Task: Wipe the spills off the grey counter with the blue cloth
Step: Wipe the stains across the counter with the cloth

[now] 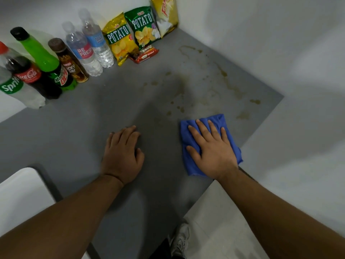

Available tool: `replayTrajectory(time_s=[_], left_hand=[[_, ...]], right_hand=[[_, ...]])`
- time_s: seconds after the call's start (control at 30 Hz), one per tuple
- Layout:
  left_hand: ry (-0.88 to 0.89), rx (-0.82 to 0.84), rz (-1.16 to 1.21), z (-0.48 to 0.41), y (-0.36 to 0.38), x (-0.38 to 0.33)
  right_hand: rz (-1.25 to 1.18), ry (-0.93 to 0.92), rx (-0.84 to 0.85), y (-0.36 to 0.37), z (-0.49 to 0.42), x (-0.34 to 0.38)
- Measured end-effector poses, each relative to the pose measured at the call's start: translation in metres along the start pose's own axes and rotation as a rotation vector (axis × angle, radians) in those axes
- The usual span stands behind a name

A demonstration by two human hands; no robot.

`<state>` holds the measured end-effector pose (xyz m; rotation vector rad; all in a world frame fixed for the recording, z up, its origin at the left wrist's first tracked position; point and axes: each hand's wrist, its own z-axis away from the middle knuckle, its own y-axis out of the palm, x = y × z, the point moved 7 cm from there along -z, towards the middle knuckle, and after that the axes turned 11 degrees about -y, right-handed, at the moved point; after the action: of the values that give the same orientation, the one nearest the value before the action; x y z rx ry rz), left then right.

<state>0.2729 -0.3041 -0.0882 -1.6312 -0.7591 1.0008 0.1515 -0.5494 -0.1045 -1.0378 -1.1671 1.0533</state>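
My right hand (211,148) lies flat, fingers spread, on the folded blue cloth (188,165), which sits on the grey counter (74,128) near its right edge. My left hand (122,152) rests palm down on the bare counter to the left of the cloth and holds nothing. Brownish spills (231,88) stretch in streaks and drops across the counter beyond the cloth, from the far corner toward the right edge, with smaller drops (178,107) just past the cloth.
Several drink bottles (56,62) stand in a row along the back wall at the left. Potato chip bags (130,36) and a red snack packet (144,54) lean in the far corner. White walls bound the counter behind and right. A white object (22,193) is at lower left.
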Motion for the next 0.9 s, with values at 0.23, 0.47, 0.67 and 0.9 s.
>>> replayTrajectory(time_s=[0.23,0.47,0.67,0.9], left_hand=[[0.131,0.021,-0.017,0.000,0.000,-0.021],[0.392,0.134,0.198,-0.010,0.016,-0.109],[0.429,0.169,0.251,-0.024,0.035,-0.153],[0.417,0.161,0.237,-0.047,0.044,-0.188]], right_hand=[[-0.064,0.117,-0.070,0.000,0.029,0.004],[-0.057,0.259,-0.088,-0.008,0.019,-0.029],[-0.053,0.263,-0.107,-0.016,-0.008,-0.055],[-0.092,0.191,-0.167,-0.011,0.019,-0.069]])
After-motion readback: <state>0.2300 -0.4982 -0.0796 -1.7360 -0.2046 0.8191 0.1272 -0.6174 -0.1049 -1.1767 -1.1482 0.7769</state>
